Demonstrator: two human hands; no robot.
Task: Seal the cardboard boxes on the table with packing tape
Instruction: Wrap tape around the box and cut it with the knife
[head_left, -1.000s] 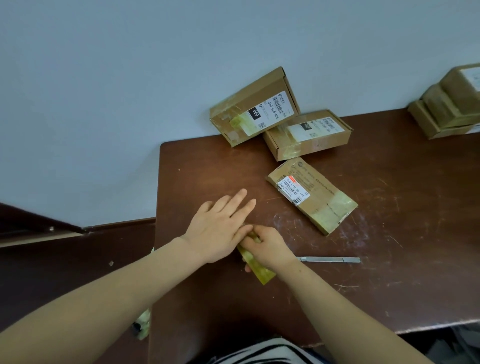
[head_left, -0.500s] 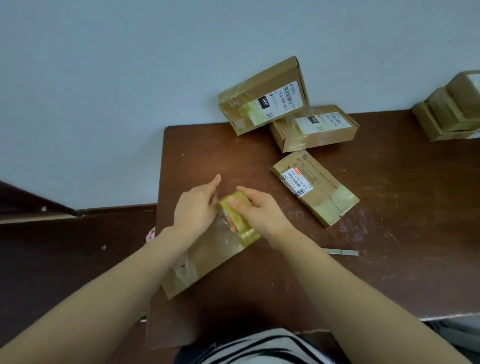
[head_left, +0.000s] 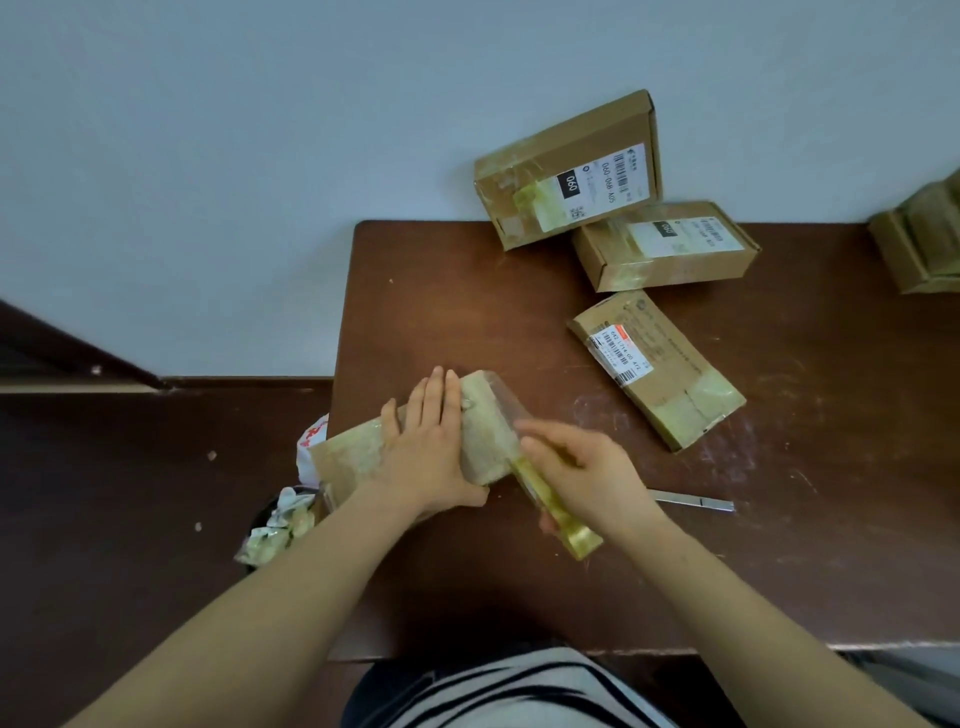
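The box (head_left: 358, 452) is spotted at the left edge of the tabletop (head_left: 467, 291), with its left end jutting past that edge. It is judged to be light cardboard, stiff at the folds and soft mid-panel, so it is best pinned from above, not squeezed at the sides. The tape (head_left: 558, 506) is held edge-on just beside the box's right end, and a clear strip is drawn from it up over that end. The film is taken to be thin, sticky and quick to wrinkle, so the roll is best gripped round its rim, where it can turn. The left hand (head_left: 431, 447) is laid flat on the box, fingers straight and together, pressing down. The right hand (head_left: 587, 473) is curled round the tape.

Now the room: a pale wall (head_left: 260, 156) is met along the far edge, and a dark floor (head_left: 130, 493) is seen beyond the left edge. A bin (head_left: 275, 525) of scraps is stood there, below the box. The tabletop is brown, hard and scuffed, and it is judged smooth enough for a light box to slide unless held. A leaning box (head_left: 566, 166) is propped on the wall at the far edge, with a second box (head_left: 670, 249) just beside it. A flat box (head_left: 660, 374) is set apart, nearer the middle. A stack (head_left: 919, 249) is cut off at the far right corner. A metal strip (head_left: 696, 503) is left just beside the right wrist.
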